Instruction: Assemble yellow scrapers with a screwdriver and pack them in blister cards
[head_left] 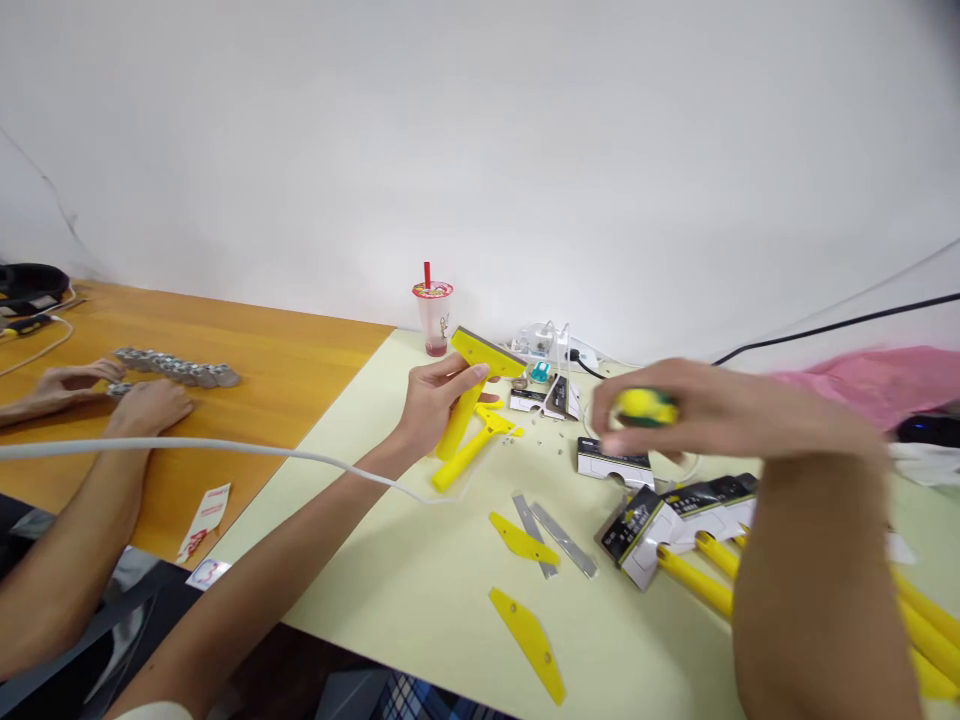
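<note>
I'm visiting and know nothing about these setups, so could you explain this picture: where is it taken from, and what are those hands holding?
There is no machine here: a person wears a head camera, which looks forward and down and gives this single view. The person's left hand holds a yellow scraper. The right hand, blurred, grips a yellow-and-green handle, perhaps a screwdriver's. On the pale tabletop lie another yellow scraper handle, two yellow plates, two flat grey blades and, to the right, black-and-white packages. A cup with a red straw stands near the wall. At far left, a co-worker's hands are beside a row of metal parts.
</note>
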